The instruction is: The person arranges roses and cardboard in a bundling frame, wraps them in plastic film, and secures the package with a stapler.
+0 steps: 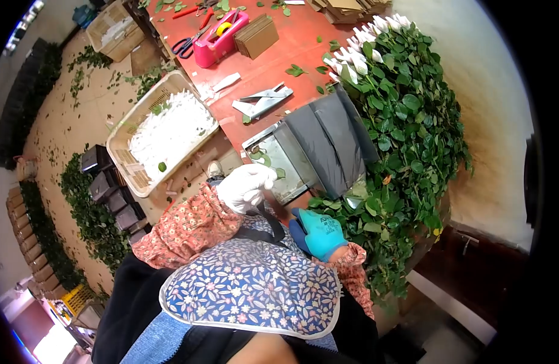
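My left hand (pixel 246 187), in a white glove, is raised over my apron with its fingers curled together. Whatever it may pinch is too small to make out. In a turquoise glove with dark blue fingers, my right hand (pixel 322 233) is closed beside the leafy stems; its grip is hidden. Between and beyond both hands sits a shallow metal-framed tray (pixel 285 193) with loose leaves in it. A dark grey wrapped sheet (pixel 319 142) lies across its far side. To the right is a big pile of green leafy stems (pixel 407 115), with white-wrapped flower heads (pixel 355 57) at the far end.
On the red table (pixel 270 57) lie a silver stapler-like tool (pixel 264 101), a pink tape dispenser (pixel 216 42), scissors (pixel 184 47) and cardboard pieces (pixel 256 36). A beige basket of white sleeves (pixel 170 130) stands at left. Dark boxes (pixel 110 185) and leafy bundles line the floor.
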`<state>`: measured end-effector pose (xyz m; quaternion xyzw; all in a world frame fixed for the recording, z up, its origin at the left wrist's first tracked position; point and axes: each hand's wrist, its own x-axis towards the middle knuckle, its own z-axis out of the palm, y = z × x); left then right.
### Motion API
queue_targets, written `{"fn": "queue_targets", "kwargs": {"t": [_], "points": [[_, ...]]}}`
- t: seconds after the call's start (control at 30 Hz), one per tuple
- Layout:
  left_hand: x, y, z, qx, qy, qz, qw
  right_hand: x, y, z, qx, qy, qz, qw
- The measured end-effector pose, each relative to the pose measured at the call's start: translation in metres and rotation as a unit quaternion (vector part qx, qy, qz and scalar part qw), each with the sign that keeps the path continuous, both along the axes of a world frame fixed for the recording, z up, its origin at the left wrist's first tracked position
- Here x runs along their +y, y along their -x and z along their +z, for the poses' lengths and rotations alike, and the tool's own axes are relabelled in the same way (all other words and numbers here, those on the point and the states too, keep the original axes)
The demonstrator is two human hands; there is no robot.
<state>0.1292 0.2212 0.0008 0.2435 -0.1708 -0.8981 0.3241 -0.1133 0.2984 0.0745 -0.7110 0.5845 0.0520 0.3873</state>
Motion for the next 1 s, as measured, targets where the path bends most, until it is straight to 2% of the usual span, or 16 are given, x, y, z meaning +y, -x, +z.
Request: {"fn": "queue_targets", "kwargs": {"t": [0.07, 0.13, 0.2, 0.27, 0.4, 0.5, 0.57, 0.6, 0.63, 0.67, 0.7, 0.73, 0.8, 0.83, 0.93, 1.0], "points": [[-0.001, 0.003, 0.004, 0.016, 0.038, -0.019, 0.999, 0.004, 0.001, -0.005, -0.022, 0.004, -0.016, 1.0], [-0.003, 0.009, 0.029, 0.054, -0.091, -0.028, 0.994, 0.013, 0.002, -0.027, -0.018, 0.059, -0.001, 0.998], [-0.009, 0.011, 0.048, 0.135, -0.027, -0.069, 0.988, 0.016, 0.001, -0.037, -0.015, 0.061, -0.009, 0.998], [-0.008, 0.014, 0.063, 0.147, -0.028, -0.058, 0.987, 0.02, -0.001, -0.041, -0.026, 0.053, -0.004, 0.998], [-0.022, 0.008, 0.059, 0.186, 0.015, -0.097, 0.978, 0.017, -0.015, -0.034, -0.035, 0.075, -0.044, 0.996], [-0.045, -0.001, 0.047, 0.25, 0.034, -0.134, 0.958, 0.006, -0.03, -0.033, 0.002, 0.013, -0.077, 0.997], [-0.059, -0.009, 0.042, 0.238, 0.038, -0.133, 0.961, 0.0, -0.041, -0.034, 0.009, 0.001, -0.099, 0.995], [-0.066, -0.021, 0.044, 0.162, 0.045, -0.113, 0.979, -0.001, -0.05, -0.033, 0.015, -0.001, -0.101, 0.995], [-0.074, -0.027, 0.045, 0.02, 0.25, -0.111, 0.962, -0.006, -0.059, -0.031, 0.013, 0.015, -0.115, 0.993], [-0.085, -0.034, 0.05, -0.125, 0.441, -0.099, 0.883, -0.014, -0.069, -0.026, 0.011, 0.033, -0.128, 0.991], [-0.108, -0.04, 0.054, -0.226, 0.706, -0.017, 0.671, -0.025, -0.08, -0.018, 0.035, 0.027, -0.118, 0.992], [-0.117, -0.051, 0.063, -0.314, 0.785, -0.003, 0.534, -0.035, -0.09, -0.015, 0.041, 0.029, -0.117, 0.992], [-0.137, -0.069, 0.069, -0.343, 0.823, -0.078, 0.446, -0.052, -0.106, -0.012, 0.051, -0.005, -0.121, 0.991], [-0.144, -0.075, 0.07, -0.332, 0.841, -0.029, 0.427, -0.058, -0.114, -0.014, 0.048, 0.012, -0.123, 0.991], [-0.159, -0.1, 0.079, -0.382, 0.823, -0.087, 0.412, -0.069, -0.137, -0.021, 0.062, 0.017, -0.12, 0.991], [-0.173, -0.11, 0.076, -0.358, 0.823, -0.082, 0.432, -0.071, -0.146, -0.023, 0.078, -0.003, -0.106, 0.991]]}}
